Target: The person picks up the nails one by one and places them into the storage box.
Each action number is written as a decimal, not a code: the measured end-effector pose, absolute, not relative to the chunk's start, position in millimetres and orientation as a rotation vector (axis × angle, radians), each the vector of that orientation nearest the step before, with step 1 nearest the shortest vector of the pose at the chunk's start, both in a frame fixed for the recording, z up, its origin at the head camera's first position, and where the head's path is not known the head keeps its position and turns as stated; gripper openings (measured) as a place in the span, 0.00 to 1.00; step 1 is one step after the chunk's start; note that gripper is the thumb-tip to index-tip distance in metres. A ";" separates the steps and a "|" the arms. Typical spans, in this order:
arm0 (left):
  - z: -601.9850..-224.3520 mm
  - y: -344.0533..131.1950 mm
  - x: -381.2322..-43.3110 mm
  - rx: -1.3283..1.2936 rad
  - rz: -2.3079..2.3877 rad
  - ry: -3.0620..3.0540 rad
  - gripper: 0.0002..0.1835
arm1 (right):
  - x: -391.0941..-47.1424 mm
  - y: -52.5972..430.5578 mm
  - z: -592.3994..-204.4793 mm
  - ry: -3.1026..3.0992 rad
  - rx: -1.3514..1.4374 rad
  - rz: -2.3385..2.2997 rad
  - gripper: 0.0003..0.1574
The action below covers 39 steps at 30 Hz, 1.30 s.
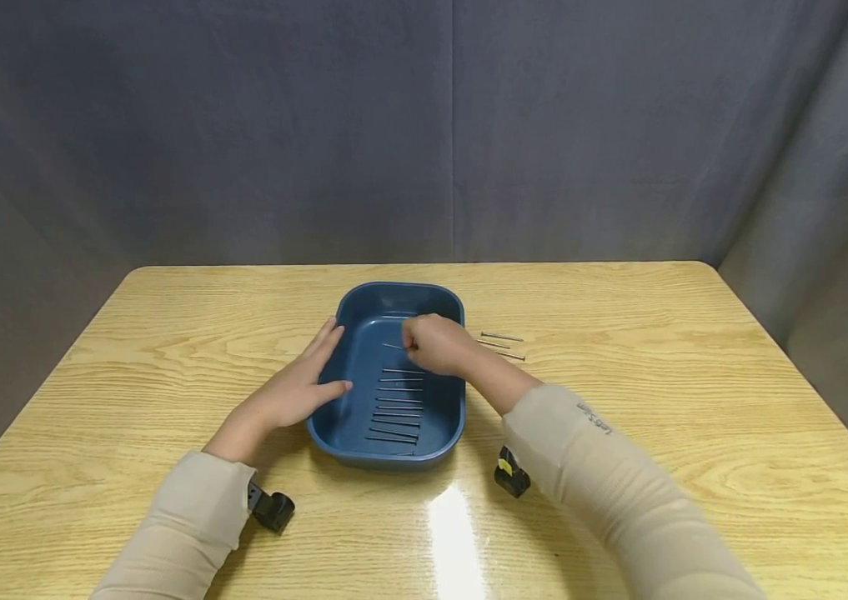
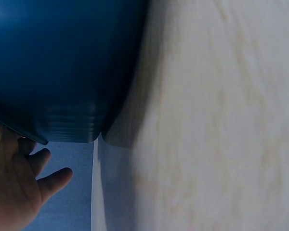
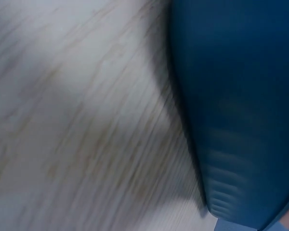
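Observation:
A blue plastic basin (image 1: 348,457) stands on the table, with a row of long thin nails (image 1: 397,408) lying side by side on its floor. My left hand (image 1: 296,387) rests against the basin's left rim, thumb over the inside and fingers spread along the edge; the left wrist view shows those fingers (image 2: 55,183) fairly straight. Over the right part of the basin, my right hand (image 1: 434,343) has curled fingers and pinches a nail (image 1: 392,346) whose thin end sticks out leftward. Its fingertips are hidden in the head view, and the right wrist view catches only a sliver of skin.
A few more nails (image 1: 502,337) lie on the wooden table (image 1: 656,375) just right of the basin, partly behind my right wrist. Black wrist cameras (image 1: 273,510) hang under both sleeves. A grey curtain (image 1: 281,133) rises behind the table's far edge.

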<state>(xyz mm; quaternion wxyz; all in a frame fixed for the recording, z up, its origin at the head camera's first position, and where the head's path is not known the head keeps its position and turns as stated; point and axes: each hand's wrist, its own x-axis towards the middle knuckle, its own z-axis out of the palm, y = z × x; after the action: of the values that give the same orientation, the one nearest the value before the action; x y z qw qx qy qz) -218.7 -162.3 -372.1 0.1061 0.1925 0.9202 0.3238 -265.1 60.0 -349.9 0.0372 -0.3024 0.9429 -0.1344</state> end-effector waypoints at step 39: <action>-371.1 -164.0 -216.5 0.575 0.950 2.700 0.41 | -270.4 38.6 -359.5 2.829 -0.847 0.169 0.10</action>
<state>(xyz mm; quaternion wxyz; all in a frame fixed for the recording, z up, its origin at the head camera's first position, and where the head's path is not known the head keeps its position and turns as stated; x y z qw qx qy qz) -216.5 -164.0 -371.1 0.1108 0.1957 0.9191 0.3235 -270.4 38.6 -359.5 0.0916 -0.2852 0.9524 0.0568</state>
